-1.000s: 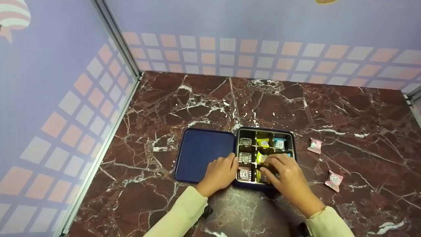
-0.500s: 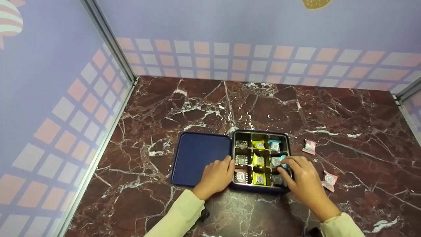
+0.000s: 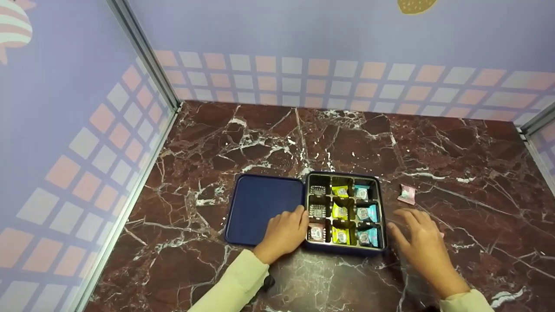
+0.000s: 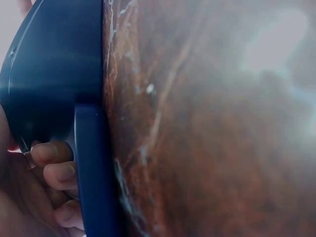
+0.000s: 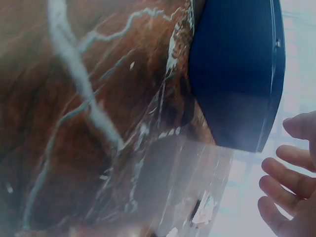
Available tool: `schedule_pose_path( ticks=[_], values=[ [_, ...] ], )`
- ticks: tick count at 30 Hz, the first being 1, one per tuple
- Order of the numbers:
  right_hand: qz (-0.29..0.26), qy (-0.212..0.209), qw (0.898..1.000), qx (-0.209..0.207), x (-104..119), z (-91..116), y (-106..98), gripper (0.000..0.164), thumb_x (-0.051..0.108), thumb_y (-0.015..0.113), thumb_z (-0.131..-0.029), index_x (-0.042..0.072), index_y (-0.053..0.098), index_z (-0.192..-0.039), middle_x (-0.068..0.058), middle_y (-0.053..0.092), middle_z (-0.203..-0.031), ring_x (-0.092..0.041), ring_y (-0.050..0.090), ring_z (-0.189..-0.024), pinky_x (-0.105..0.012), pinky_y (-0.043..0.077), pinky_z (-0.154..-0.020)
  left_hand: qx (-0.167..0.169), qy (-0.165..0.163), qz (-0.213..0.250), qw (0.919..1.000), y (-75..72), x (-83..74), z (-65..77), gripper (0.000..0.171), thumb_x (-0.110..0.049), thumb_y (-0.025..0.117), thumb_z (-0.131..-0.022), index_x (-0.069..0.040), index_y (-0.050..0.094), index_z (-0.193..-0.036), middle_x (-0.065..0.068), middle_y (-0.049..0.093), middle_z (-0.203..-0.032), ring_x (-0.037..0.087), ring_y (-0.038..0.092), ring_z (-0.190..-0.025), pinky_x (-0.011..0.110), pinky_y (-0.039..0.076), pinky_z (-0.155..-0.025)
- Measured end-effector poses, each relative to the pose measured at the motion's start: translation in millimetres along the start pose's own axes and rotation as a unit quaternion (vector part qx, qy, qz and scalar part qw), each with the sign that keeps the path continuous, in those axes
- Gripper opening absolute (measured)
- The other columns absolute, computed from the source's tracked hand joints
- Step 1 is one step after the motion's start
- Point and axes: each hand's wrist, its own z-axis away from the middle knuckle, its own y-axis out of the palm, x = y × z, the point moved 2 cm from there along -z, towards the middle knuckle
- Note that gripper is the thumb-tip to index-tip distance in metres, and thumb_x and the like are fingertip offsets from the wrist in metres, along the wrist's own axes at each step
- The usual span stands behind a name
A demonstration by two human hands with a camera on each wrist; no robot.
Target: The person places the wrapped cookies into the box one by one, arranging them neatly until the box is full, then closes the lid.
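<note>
A dark blue divided candy box [image 3: 347, 250] lies open on the marble surface. My left hand [image 3: 284, 229] holds its left wall at the lower corner, fingers bent against it in the left wrist view. Yellow-wrapped candies [image 3: 341, 211] fill the middle column and blue-wrapped candies [image 3: 367, 213] the right one. A pink-wrapped candy [image 3: 317, 233] sits in the front left compartment; the two behind it show bare ridged bottoms. My right hand [image 3: 422, 242], fingers spread and loosely bent, hovers right of the box. Beneath it a second pink candy [image 3: 442, 235] is mostly hidden.
Another pink candy [image 3: 407, 194] lies right of the box. The blue lid [image 3: 266, 208] lies flat on the left, hinge side against the box. Purple panels [image 3: 277, 39] with printed squares stand behind and to the left of the marble surface [image 3: 208, 147].
My right hand has moved from the box's middle column, over the right column, to the outside right, uncovering the candies. The left hand stays at the box's left edge.
</note>
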Motion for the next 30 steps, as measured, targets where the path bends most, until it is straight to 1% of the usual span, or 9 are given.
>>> schedule_pose_path(
  ticks=[2,4,8,11,14,18,21,26,30],
  values=[
    [0.006,0.009,1.0,-0.001,-3,2,-1,0.032,0.012,0.075,-0.081,0.003,0.065,-0.109,-0.016,0.065,-0.107,-0.034,0.057,-0.095,-0.055,0.042,-0.086,0.0,0.001,-0.001,1.0,-0.1,-0.4,0.1,0.032,-0.032,0.033,-0.103,-0.015,0.05,-0.082,0.011,0.062,-0.066,0.034,0.064,-0.061,0.043,0.04,-0.047],
    [0.013,0.016,1.0,0.0,-7,3,-3,0.031,0.011,0.073,-0.081,0.004,0.065,-0.11,-0.017,0.065,-0.107,-0.035,0.058,-0.095,-0.056,0.042,-0.086,0.003,0.0,0.001,1.0,-0.5,-0.9,0.3,0.032,-0.033,0.033,-0.103,-0.015,0.049,-0.082,0.011,0.062,-0.066,0.034,0.064,-0.061,0.043,0.041,-0.048],
    [0.027,0.027,0.999,0.006,-13,7,-5,0.028,0.008,0.07,-0.083,0.002,0.064,-0.11,-0.02,0.064,-0.109,-0.04,0.057,-0.103,-0.059,0.041,-0.089,0.007,-0.001,0.004,1.0,-1.4,-0.9,1.1,0.032,-0.032,0.033,-0.103,-0.015,0.05,-0.082,0.01,0.061,-0.066,0.033,0.063,-0.061,0.041,0.041,-0.048],
    [0.042,0.034,0.998,0.01,-18,9,-6,0.025,0.007,0.068,-0.084,0.002,0.064,-0.108,-0.021,0.064,-0.108,-0.042,0.057,-0.103,-0.061,0.04,-0.087,0.007,0.0,0.002,1.0,-1.7,-0.9,1.8,0.032,-0.032,0.034,-0.103,-0.015,0.05,-0.082,0.009,0.061,-0.065,0.032,0.063,-0.06,0.04,0.04,-0.047],
    [0.056,0.037,0.998,0.009,-24,11,-8,0.026,0.007,0.069,-0.082,0.0,0.064,-0.107,-0.024,0.064,-0.107,-0.046,0.056,-0.101,-0.061,0.04,-0.086,0.007,0.001,0.0,1.0,-1.7,-1.3,1.8,0.031,-0.032,0.034,-0.103,-0.016,0.05,-0.082,0.008,0.06,-0.064,0.032,0.063,-0.06,0.04,0.04,-0.047],
    [0.079,0.033,0.996,0.008,-33,15,-11,0.031,0.005,0.071,-0.078,-0.003,0.064,-0.107,-0.028,0.063,-0.107,-0.049,0.056,-0.098,-0.062,0.041,-0.08,0.012,0.004,-0.002,0.9999,-2.2,-2.3,0.7,0.032,-0.032,0.032,-0.103,-0.016,0.05,-0.083,0.008,0.059,-0.064,0.031,0.063,-0.06,0.04,0.041,-0.048],
    [0.091,0.044,0.994,0.031,-39,19,-12,0.038,0.004,0.07,-0.076,-0.006,0.061,-0.112,-0.03,0.059,-0.113,-0.05,0.053,-0.102,-0.064,0.04,-0.078,0.016,0.004,-0.005,0.9999,-3.0,-2.7,0.0,0.032,-0.032,0.032,-0.103,-0.016,0.051,-0.083,0.008,0.059,-0.065,0.031,0.063,-0.061,0.04,0.042,-0.049],
    [0.091,0.073,0.99,0.083,-46,23,-13,0.052,0.003,0.067,-0.075,-0.005,0.054,-0.125,-0.031,0.051,-0.127,-0.051,0.046,-0.115,-0.066,0.038,-0.083,0.019,0.007,-0.015,0.9997,-4.2,-2.5,-0.9,0.033,-0.031,0.031,-0.103,-0.015,0.05,-0.081,0.008,0.059,-0.064,0.03,0.062,-0.06,0.039,0.041,-0.048],
    [0.079,0.073,0.99,0.086,-49,24,-12,0.054,0.001,0.066,-0.074,-0.007,0.053,-0.126,-0.034,0.049,-0.128,-0.054,0.045,-0.115,-0.067,0.037,-0.083,0.02,0.012,-0.022,0.9995,-5.0,-3.2,-1.0,0.033,-0.031,0.031,-0.103,-0.016,0.048,-0.079,0.008,0.059,-0.063,0.031,0.062,-0.059,0.038,0.04,-0.047]
  ],
)
